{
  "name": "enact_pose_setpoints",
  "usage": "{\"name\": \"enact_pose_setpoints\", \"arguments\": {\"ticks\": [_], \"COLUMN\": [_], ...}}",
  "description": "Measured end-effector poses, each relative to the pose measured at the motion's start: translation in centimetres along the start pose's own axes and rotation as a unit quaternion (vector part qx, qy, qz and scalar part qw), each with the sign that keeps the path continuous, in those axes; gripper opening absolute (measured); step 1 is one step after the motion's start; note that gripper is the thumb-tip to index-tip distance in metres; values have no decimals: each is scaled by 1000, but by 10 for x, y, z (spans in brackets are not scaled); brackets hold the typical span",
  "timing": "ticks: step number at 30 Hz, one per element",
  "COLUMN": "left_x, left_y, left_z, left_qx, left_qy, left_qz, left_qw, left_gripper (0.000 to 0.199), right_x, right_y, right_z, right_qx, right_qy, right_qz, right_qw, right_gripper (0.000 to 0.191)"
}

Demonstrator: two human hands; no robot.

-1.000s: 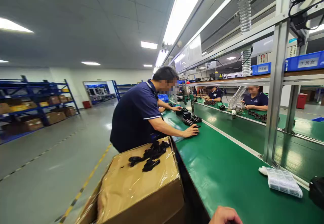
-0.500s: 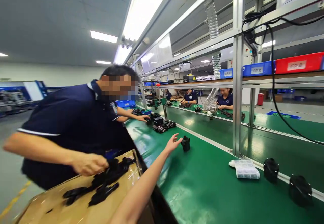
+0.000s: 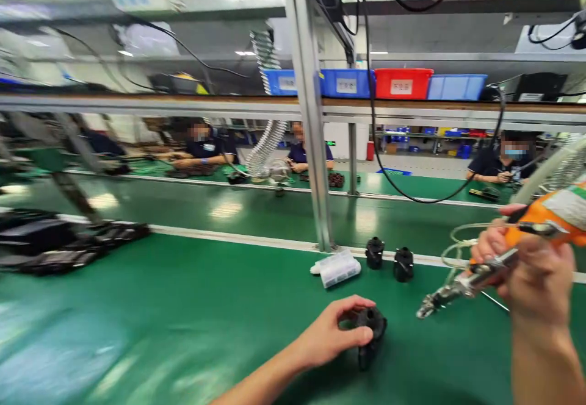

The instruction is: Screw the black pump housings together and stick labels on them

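Left hand (image 3: 327, 336) is clamping its grip on the black part (image 3: 378, 333), on or just above the bench (image 3: 192, 307), can't tell. Right hand (image 3: 535, 274) is gripping the orange tool (image 3: 542, 210). I'd be keeping the part steady, left hand clear of the tool tip (image 3: 426, 308). Part is looking dark, stubby, showing a top hole.

A factory assembly line: green benches (image 3: 206, 319), labelled bins (image 3: 404, 83), uniformed workers (image 3: 208, 146) seated opposite.
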State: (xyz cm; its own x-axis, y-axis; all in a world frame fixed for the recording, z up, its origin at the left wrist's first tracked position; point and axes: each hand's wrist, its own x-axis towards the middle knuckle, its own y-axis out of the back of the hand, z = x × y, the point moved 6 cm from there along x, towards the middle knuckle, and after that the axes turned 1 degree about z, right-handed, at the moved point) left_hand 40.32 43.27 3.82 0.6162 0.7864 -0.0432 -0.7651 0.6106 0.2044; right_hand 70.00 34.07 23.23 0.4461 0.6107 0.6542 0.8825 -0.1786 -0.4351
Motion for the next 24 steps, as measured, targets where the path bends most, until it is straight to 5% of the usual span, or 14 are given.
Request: {"name": "enact_pose_setpoints", "arguments": {"ticks": [2, 5, 10, 24], "left_x": [15, 28, 28, 33], "left_y": [-51, -86, -89, -88], "left_z": [9, 17, 15, 8], "left_qx": [-43, -91, -72, -106], "left_qy": [0, 3, 0, 7], "left_qz": [-53, -58, -5, -19], "left_qw": [998, 994, 997, 994], "left_gripper": [60, 59, 56, 54], "right_x": [1, 1, -2, -11], "right_y": [-4, -8, -7, -27], "right_z": [6, 10, 6, 8], "right_qx": [-8, -34, -49, -74], "right_qy": [2, 0, -10, 5], "right_qz": [-7, -36, -59, -61], "right_qw": [1000, 999, 997, 995], "right_gripper": [53, 54, 55, 55]}}
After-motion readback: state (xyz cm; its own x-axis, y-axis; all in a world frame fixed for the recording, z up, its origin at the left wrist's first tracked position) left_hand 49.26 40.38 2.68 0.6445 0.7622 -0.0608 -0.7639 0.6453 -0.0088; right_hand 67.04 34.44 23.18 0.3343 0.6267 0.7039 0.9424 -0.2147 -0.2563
